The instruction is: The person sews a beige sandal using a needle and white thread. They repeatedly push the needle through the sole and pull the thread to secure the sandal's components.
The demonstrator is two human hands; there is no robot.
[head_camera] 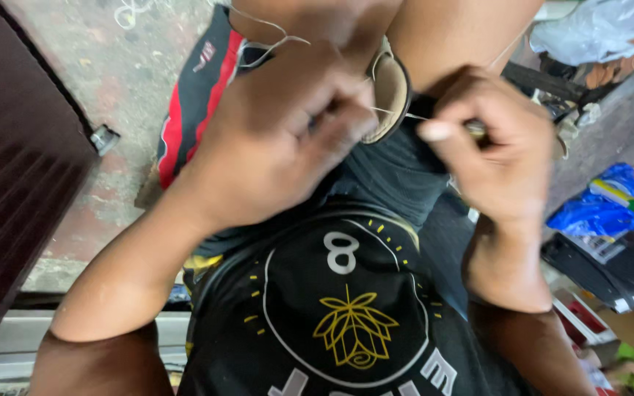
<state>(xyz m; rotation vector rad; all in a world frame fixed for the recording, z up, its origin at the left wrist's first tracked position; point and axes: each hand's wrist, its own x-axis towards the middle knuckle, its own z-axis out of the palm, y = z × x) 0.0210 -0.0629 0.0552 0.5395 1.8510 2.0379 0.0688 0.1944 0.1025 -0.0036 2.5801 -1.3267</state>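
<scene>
Tan leather shoe (pixel 390 92) | left hand (pixel 280 132) clenched on it | right hand (pixel 493 139) pinching tool

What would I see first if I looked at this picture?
First you'd see two hands close together in the middle: the left hand pinching a tan shoe sole, the right hand gripping a small tool whose shape is hard to make out. Pale thread loops above the left hand. Below them is a black shirt with a yellow flower design.
</scene>
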